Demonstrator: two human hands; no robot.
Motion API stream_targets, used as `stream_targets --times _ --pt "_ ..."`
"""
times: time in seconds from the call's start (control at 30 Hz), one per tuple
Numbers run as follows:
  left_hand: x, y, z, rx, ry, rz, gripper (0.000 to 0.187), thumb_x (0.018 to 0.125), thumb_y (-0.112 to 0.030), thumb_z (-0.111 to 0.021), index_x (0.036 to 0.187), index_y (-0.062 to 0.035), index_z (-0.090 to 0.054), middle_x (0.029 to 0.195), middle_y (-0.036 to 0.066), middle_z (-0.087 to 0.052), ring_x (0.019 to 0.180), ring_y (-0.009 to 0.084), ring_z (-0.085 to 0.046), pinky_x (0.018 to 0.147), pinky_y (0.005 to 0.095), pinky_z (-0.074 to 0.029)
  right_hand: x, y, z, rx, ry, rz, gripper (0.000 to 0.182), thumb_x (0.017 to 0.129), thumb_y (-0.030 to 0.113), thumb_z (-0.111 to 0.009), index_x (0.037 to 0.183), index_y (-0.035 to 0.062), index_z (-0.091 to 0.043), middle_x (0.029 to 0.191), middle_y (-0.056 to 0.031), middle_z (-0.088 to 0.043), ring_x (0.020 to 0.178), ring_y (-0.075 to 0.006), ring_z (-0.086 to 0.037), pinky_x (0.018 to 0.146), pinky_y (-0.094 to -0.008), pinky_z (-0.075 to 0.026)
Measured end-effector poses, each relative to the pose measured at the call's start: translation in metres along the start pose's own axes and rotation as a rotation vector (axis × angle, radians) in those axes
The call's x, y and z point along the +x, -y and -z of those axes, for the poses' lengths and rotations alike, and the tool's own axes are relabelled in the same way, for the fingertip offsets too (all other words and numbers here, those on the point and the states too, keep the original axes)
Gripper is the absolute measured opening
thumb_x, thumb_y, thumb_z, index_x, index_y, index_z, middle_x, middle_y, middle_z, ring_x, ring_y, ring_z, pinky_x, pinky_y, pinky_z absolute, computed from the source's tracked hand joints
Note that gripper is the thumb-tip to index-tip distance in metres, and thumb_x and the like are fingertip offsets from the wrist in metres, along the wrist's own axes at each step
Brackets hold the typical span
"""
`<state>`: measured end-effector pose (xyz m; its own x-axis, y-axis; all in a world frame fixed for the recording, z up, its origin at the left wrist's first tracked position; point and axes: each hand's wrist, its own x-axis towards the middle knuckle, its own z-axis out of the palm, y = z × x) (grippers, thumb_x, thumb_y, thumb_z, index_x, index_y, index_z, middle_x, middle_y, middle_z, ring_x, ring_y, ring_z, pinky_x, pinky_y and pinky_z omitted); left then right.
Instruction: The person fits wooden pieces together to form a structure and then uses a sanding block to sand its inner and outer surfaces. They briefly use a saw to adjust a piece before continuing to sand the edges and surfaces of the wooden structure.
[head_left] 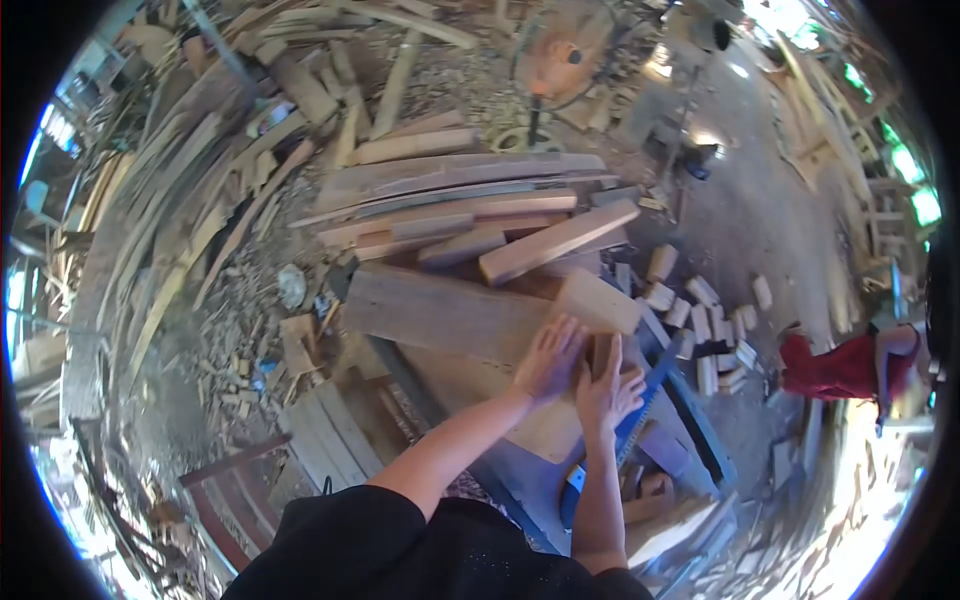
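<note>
My left hand (552,357) lies with its fingers stretched out against the near edge of a pale wooden block (598,300). Close beside it, my right hand (609,392) has its thumb and forefinger at a smaller brown wooden block (603,350), which it partly covers. Both blocks are at the right end of a wide wooden board (440,312) on the worktable. Below the hands is a light wooden surface (545,425). A long blue strip (640,405) runs along the right side, close to my right hand.
Stacked planks (460,205) lie beyond the board, with one thick beam (560,240) slanting on top. Several cut blocks (715,325) are piled on the floor at right. A fan (565,55) stands at the back. A person in red (845,362) is at far right.
</note>
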<state>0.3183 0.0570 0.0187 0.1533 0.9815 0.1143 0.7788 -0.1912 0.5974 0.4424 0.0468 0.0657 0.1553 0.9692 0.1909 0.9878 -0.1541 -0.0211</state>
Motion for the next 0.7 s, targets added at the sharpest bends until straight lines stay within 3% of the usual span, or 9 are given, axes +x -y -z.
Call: stream_targets --times 0.07,0.2,0.33,0.43,0.47,0.53,0.6,0.63,0.7 --pt "0.001 0.008 -0.011 0.068 -0.021 -0.034 0.062 0.094 -0.022 -0.052 0.150 -0.0014 -0.036 0.156 0.021 -0.032 0.149 0.0359 -0.024 0.119 0.0504 -0.023 0.020 0.011 -0.012 0.102 0.163 -0.076 0.078 0.086 0.049 -0.068 0.154 0.0399 -0.031 0.126 -0.0285 -0.044 0.111 -0.0448 -0.046 0.088 -0.0558 -0.039" --pt "-0.010 0.009 -0.015 0.176 -0.083 0.028 0.063 0.095 -0.025 -0.054 0.150 -0.0007 -0.036 0.156 0.022 -0.031 0.149 0.0357 -0.023 0.118 0.0506 -0.023 0.048 0.023 -0.014 0.031 0.171 -0.156 0.082 0.087 0.051 -0.066 0.156 0.0397 -0.025 0.129 -0.0314 -0.041 0.116 -0.0466 -0.044 0.092 -0.0564 -0.038" --pt "-0.048 -0.001 0.008 0.164 -0.122 -0.037 0.061 0.097 -0.028 -0.053 0.150 -0.0013 -0.037 0.157 0.020 -0.032 0.149 0.0346 -0.024 0.118 0.0513 -0.023 0.028 0.010 -0.002 0.178 0.266 -0.038 0.084 0.087 0.054 -0.064 0.158 0.0341 -0.024 0.135 -0.0353 -0.037 0.118 -0.0510 -0.042 0.095 -0.0606 -0.037" --pt "-0.092 0.005 0.022 0.170 -0.020 -0.051 0.057 0.098 -0.029 -0.054 0.149 -0.0058 -0.041 0.158 0.018 -0.032 0.150 0.0338 -0.023 0.115 0.0535 -0.026 0.017 0.006 -0.006 0.321 0.296 0.075 0.086 0.087 0.055 -0.065 0.158 0.0307 -0.024 0.139 -0.0370 -0.035 0.122 -0.0540 -0.040 0.098 -0.0636 -0.036" --pt "-0.105 0.012 0.030 0.035 -0.019 -0.113 0.050 0.095 -0.024 -0.059 0.142 -0.0076 -0.049 0.152 0.018 -0.039 0.145 0.0337 -0.031 0.111 0.0522 -0.032 0.008 -0.005 -0.013 0.371 0.264 0.112 0.087 0.087 0.054 -0.065 0.158 0.0293 -0.023 0.141 -0.0371 -0.035 0.124 -0.0548 -0.039 0.100 -0.0645 -0.035" --pt "-0.143 0.031 0.043 -0.101 -0.027 -0.091 0.044 0.093 -0.020 -0.063 0.135 -0.0095 -0.057 0.146 0.017 -0.047 0.140 0.0335 -0.039 0.107 0.0509 -0.038 -0.004 -0.020 0.001 0.406 0.245 0.116 0.081 0.090 0.047 -0.066 0.158 0.0234 -0.028 0.148 -0.0323 -0.038 0.131 -0.0484 -0.039 0.109 -0.0550 -0.034" --pt "-0.185 0.055 0.057 -0.348 -0.239 0.089 0.026 0.091 -0.019 -0.065 0.115 -0.0087 -0.066 0.124 0.015 -0.062 0.119 0.0354 -0.056 0.096 0.0482 -0.046 -0.028 -0.037 0.011 0.572 0.043 0.280 0.069 0.093 0.032 -0.067 0.154 0.0168 -0.037 0.142 -0.0259 -0.048 0.125 -0.0442 -0.045 0.106 -0.0516 -0.037" --pt "-0.206 0.063 0.069 -0.311 -0.392 0.164 0.010 0.092 -0.010 -0.063 0.101 -0.0067 -0.067 0.105 0.014 -0.065 0.096 0.0355 -0.062 0.087 0.0417 -0.050 -0.046 -0.039 0.015 0.578 0.026 0.231 0.066 0.092 0.028 -0.068 0.151 0.0132 -0.041 0.136 -0.0246 -0.049 0.124 -0.0411 -0.045 0.104 -0.0516 -0.039" --pt "-0.265 0.091 0.067 -0.237 -0.338 0.297 0.010 0.092 -0.010 -0.063 0.100 -0.0064 -0.067 0.101 0.014 -0.064 0.096 0.0364 -0.062 0.085 0.0431 -0.050 -0.080 -0.041 0.031 0.628 0.028 0.094 0.058 0.092 0.022 -0.069 0.144 0.0078 -0.048 0.124 -0.0200 -0.053 0.115 -0.0338 -0.051 0.096 -0.0465 -0.045"
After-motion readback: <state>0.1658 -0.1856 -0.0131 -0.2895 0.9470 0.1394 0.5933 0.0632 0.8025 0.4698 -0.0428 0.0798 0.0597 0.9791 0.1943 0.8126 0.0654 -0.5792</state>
